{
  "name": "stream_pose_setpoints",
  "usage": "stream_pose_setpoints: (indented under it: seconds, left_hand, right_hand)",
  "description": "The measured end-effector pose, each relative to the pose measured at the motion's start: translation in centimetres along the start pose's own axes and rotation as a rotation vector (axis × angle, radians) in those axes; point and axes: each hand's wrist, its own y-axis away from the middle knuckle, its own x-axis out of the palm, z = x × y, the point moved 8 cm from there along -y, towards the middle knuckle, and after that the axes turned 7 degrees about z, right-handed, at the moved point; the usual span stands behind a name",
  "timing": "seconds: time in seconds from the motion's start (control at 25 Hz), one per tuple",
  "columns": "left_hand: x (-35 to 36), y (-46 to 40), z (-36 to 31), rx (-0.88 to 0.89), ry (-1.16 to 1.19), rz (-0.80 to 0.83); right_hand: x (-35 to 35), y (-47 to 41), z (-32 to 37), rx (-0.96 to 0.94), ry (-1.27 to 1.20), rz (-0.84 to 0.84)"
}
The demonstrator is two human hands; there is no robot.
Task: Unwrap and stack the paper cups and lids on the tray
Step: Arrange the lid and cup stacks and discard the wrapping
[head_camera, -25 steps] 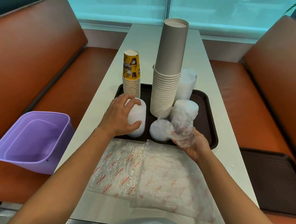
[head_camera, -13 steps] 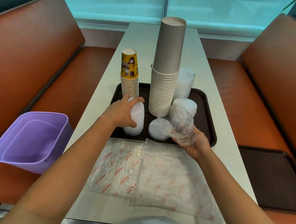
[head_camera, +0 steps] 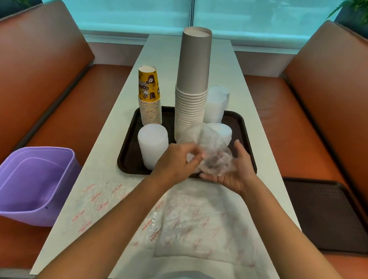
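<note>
A dark brown tray (head_camera: 127, 156) on the white table holds a tall stack of grey paper cups (head_camera: 191, 84), a shorter stack of yellow printed cups (head_camera: 149, 101), a white lid stack at front left (head_camera: 152, 144), and more white lids behind right (head_camera: 215, 104) and beside the grey stack (head_camera: 223, 130). Over the tray's front edge, a crumpled clear plastic wrapper (head_camera: 210, 155) is held between both hands. My left hand (head_camera: 176, 161) pinches its left side. My right hand (head_camera: 236, 169) cups it from below and the right. What is inside the wrapper is unclear.
Flat empty plastic wrappers with red print (head_camera: 193, 221) lie on the table in front of the tray. A purple bin (head_camera: 26, 182) sits on the left bench. A second dark tray (head_camera: 329, 211) lies on the right bench. Orange seat backs flank the table.
My left hand let go of the front-left lid stack and moved right to the wrapper in my right hand. The lid stack stands alone on the tray.
</note>
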Motion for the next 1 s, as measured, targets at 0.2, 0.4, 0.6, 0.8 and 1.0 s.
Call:
stream_pose_setpoints:
  seconds: [0.2,0.4,0.6,0.8,1.0]
  left_hand:
    - [-0.1,0.0,1.5,-0.206,0.357,-0.138]
    - [1.7,0.5,0.2,-0.198,0.461,-0.031]
    - [0.0,2.3,3.2,-0.394,0.378,-0.158]
    - [-2.8,2.7,-3.6,0.063,-0.142,-0.415]
    - [2.7,0.3,-2.9,-0.037,0.139,0.013]
  right_hand:
    - [-1.5,1.8,1.9,-0.227,0.330,0.031]
    - [-2.3,3.7,4.0,-0.462,0.506,-0.176]
    - [-5.8,7.4,7.0,-0.663,0.330,-0.602]
    - [-2.6,7.2,7.0,-0.682,0.662,-0.353]
    - [1.5,7.2,5.4,-0.627,0.721,-0.091]
